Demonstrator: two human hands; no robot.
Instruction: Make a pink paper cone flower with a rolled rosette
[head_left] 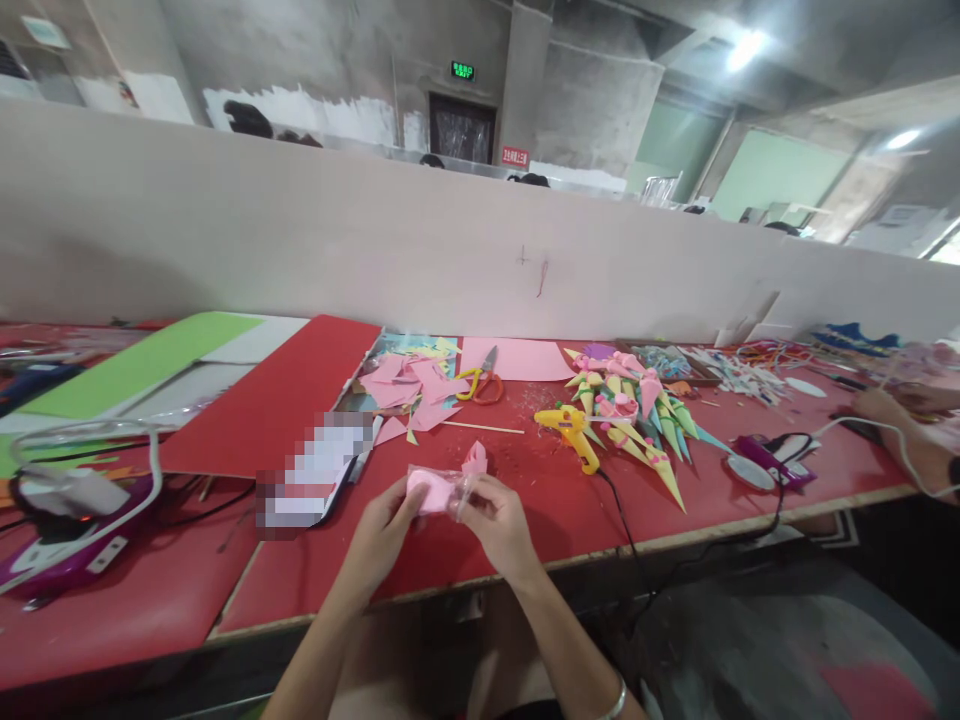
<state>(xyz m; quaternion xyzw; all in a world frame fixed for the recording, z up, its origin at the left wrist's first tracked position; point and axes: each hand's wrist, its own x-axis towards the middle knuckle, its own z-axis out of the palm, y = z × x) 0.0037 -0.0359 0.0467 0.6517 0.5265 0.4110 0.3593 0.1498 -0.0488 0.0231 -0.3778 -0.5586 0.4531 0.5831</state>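
Observation:
My left hand [384, 528] pinches a small pink piece [431, 492] between thumb and fingers, just above the table's near edge. Clear, shiny plastic [457, 492] shows at the piece's right side. My right hand [496, 522] has its fingers closed on that plastic; its exact kind is hard to tell. A folded pink paper shape [475, 458] lies just beyond my right fingertips. To the right, a yellow glue gun [568, 432] rests on the red table [487, 565], its black cord running off the near edge.
Beyond my hands lie pink paper pieces [420, 385], scissors [480, 385] and a thin stick [484, 427]. Several paper cones [637, 400] are heaped at right. A phone [322, 475], red sheet [277, 400] and power strip [82, 540] are left. Another person's arm [900, 430] reaches in at far right.

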